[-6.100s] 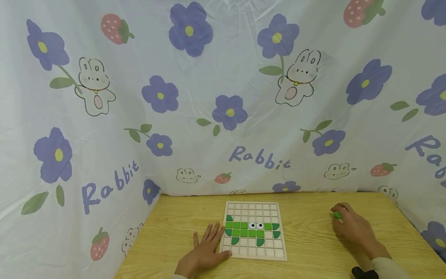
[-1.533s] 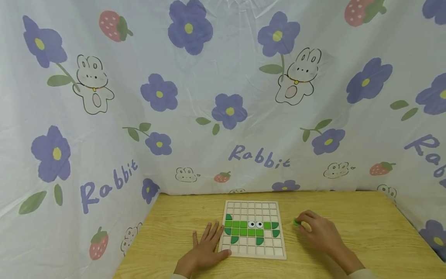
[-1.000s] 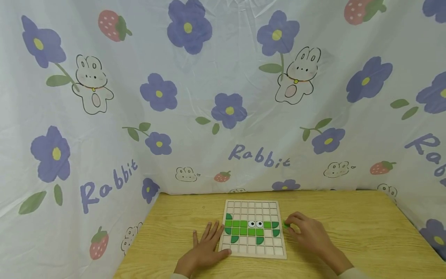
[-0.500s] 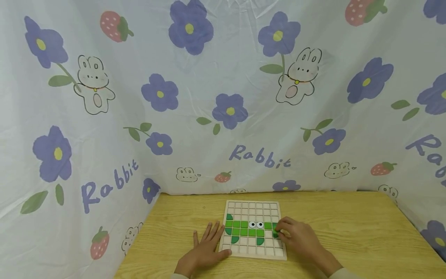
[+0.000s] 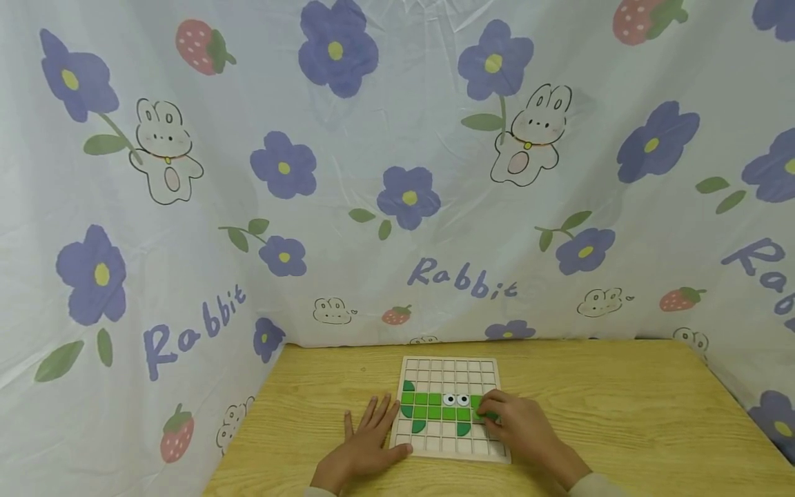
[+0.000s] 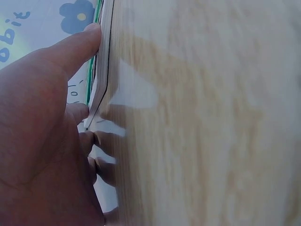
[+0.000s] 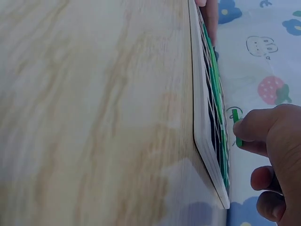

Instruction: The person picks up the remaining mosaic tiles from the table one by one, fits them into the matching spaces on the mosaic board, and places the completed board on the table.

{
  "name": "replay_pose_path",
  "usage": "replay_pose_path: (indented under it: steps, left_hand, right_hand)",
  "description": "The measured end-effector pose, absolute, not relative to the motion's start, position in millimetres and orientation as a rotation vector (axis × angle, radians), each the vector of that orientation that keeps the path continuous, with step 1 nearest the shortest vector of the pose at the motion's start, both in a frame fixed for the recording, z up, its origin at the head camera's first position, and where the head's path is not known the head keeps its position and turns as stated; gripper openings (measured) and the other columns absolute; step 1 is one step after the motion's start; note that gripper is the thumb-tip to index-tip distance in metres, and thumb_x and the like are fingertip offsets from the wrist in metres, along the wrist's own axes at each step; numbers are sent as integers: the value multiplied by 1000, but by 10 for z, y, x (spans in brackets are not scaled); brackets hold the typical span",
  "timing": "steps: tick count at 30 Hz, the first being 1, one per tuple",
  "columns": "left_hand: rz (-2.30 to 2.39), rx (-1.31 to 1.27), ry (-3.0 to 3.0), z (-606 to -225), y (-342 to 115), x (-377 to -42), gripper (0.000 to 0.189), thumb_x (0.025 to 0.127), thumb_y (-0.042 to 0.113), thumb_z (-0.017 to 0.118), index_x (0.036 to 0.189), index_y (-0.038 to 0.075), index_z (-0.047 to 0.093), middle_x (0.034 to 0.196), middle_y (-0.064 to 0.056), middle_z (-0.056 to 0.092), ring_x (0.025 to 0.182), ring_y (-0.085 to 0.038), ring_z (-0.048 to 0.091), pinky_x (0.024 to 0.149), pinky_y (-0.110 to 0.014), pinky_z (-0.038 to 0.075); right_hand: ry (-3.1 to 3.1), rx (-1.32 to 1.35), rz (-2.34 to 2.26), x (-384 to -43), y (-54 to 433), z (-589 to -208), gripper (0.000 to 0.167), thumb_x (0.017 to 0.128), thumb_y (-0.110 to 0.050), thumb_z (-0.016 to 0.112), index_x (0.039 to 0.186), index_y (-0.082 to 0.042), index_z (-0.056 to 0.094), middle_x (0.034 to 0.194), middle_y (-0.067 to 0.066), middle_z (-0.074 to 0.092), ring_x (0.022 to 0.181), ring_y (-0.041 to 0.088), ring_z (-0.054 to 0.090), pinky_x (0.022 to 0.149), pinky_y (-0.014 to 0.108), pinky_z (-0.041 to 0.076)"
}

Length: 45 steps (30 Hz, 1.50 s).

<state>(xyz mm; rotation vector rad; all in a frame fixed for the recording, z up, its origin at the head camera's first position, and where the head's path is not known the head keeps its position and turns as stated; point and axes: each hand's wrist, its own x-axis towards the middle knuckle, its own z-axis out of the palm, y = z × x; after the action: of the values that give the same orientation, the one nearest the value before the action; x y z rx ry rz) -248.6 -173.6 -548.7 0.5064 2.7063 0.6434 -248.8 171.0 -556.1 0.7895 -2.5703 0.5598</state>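
Note:
A pale wooden grid board [image 5: 435,446] lies on the table, bearing light green square tiles [image 5: 428,413], dark green quarter-round tiles [image 5: 418,426] and two white eye tiles [image 5: 456,400]. My left hand [image 5: 366,442] rests flat at the board's left edge, fingers spread, thumb on its near left corner. Over the right part of the board, my right hand [image 5: 524,424] pinches a small green tile [image 7: 236,116] between thumb and fingertips. The right wrist view shows that tile edge-on, just above the board. My right fingers cover some of the right-hand tiles in the head view.
The wood-grain table [image 5: 621,414] extends on both sides of the board. A white curtain [image 5: 348,276] printed with flowers, rabbits and strawberries hangs behind the table and at its sides.
My right hand, holding the green tile, has come from the far right of the table leftward to over the board's right side. My left hand has stayed in place.

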Motion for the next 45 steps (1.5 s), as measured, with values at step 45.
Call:
replay_pose_path:
  steps: [45]
  left_hand:
    - [652, 511, 2719, -5515, -1743, -2485, 91, 102, 68, 56, 172, 20, 23, 181, -9, 12, 167, -41, 6, 116, -86, -10]
  right_hand:
    - [-2701, 606, 435, -2390, 1732, -5526, 6, 95, -20, 81, 100, -23, 82, 108, -11, 74, 91, 8, 76, 70, 25, 61]
